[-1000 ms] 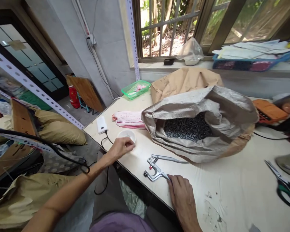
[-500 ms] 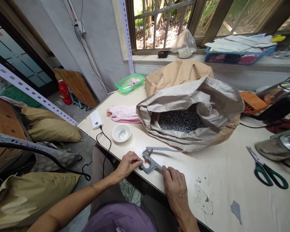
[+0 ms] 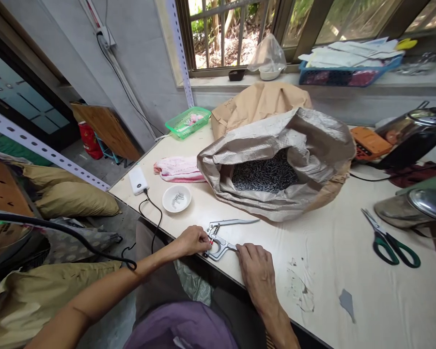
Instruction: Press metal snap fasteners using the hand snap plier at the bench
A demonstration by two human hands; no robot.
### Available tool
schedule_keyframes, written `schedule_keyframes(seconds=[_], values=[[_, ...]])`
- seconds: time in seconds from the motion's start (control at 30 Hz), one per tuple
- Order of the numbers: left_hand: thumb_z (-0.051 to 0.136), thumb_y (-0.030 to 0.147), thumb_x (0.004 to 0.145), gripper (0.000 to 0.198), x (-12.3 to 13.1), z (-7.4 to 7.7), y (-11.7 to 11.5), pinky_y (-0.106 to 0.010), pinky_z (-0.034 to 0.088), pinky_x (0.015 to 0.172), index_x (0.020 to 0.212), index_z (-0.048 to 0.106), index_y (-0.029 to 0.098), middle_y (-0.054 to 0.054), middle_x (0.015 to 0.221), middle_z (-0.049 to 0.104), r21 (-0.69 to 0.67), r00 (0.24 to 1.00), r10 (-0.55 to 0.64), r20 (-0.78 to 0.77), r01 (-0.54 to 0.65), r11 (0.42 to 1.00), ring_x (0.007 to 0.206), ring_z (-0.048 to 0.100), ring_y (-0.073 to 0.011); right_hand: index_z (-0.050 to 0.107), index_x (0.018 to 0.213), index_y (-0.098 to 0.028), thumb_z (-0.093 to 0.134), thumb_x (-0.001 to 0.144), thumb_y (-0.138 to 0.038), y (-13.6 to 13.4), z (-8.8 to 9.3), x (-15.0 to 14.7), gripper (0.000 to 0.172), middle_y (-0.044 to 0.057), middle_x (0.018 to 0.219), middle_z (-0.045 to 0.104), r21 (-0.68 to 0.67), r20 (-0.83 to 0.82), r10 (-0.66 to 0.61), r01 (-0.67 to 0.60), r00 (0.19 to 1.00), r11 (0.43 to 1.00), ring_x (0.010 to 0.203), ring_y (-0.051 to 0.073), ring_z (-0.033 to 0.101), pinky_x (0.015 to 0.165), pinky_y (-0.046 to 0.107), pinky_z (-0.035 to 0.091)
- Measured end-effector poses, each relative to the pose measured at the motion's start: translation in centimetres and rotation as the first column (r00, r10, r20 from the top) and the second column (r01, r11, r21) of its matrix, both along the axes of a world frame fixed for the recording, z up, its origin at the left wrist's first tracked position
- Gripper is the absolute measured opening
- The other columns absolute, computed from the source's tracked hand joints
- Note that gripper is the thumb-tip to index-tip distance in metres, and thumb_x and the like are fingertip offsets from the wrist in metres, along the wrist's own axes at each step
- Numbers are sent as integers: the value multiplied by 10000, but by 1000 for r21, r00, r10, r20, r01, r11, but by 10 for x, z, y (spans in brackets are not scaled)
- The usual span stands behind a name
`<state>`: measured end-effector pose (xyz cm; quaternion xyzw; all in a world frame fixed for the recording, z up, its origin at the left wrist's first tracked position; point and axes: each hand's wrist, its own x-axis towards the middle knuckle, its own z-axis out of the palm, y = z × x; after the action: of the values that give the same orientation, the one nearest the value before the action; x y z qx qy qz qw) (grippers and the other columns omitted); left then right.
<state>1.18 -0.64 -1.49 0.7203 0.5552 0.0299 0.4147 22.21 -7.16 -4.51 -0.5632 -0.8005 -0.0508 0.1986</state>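
Observation:
Grey metal hand-press pliers [image 3: 224,246] lie at the table's front edge, their handles spread apart and a spring near the hinge. My right hand [image 3: 258,271] has its fingers curled over the end of the lower handle. At the jaw, my left hand [image 3: 193,240] pinches with thumb and forefinger; what is between the fingertips is too small to make out. A bit of red shows in the jaw beside them. Behind my left hand stands a white bowl [image 3: 167,203] with several small clear or silvery pieces inside.
An open sack [image 3: 247,140] of small dark metal pieces fills the table's middle. A white power bank [image 3: 138,180] with a black cable lies left, near a striped cloth [image 3: 179,169] and a green basket [image 3: 172,129]. Green-handled scissors [image 3: 388,245] and a metal cup [image 3: 396,208] are right.
The view has shifted slightly, so the scene sits a little further left and up. The pliers have tilted a little, and both hands keep their places on them.

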Motion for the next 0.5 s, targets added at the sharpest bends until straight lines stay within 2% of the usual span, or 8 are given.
schedule_keyframes(seconds=[0.13, 0.37, 0.5], values=[[591, 291, 698, 214, 1, 4, 1, -191, 320, 520, 692, 700, 107, 11, 565, 601, -92, 999, 23, -40, -27, 995, 554, 483, -105, 602, 929, -202, 447, 886, -152, 1, -2, 0, 168, 30, 796, 596, -11, 1, -5, 5, 1000, 1000, 753, 174, 451, 698, 315, 321], [566, 298, 697, 235, -2, -1, -11, -197, 338, 538, 696, 695, 101, -10, 615, 635, -94, 989, 147, 9, -146, 985, 589, 508, -117, 592, 927, -214, 436, 896, -173, -1, 0, -1, 164, 30, 811, 596, -54, -26, 1, -3, 1000, 999, 778, 166, 466, 716, 309, 323], [562, 295, 698, 234, -2, -1, -12, -198, 352, 547, 698, 699, 105, -14, 627, 648, -106, 988, 147, 40, -142, 984, 600, 523, -124, 581, 988, -215, 454, 891, -235, -1, 5, 2, 160, 44, 871, 607, -84, -49, 19, -23, 999, 996, 826, 175, 499, 745, 316, 354]])
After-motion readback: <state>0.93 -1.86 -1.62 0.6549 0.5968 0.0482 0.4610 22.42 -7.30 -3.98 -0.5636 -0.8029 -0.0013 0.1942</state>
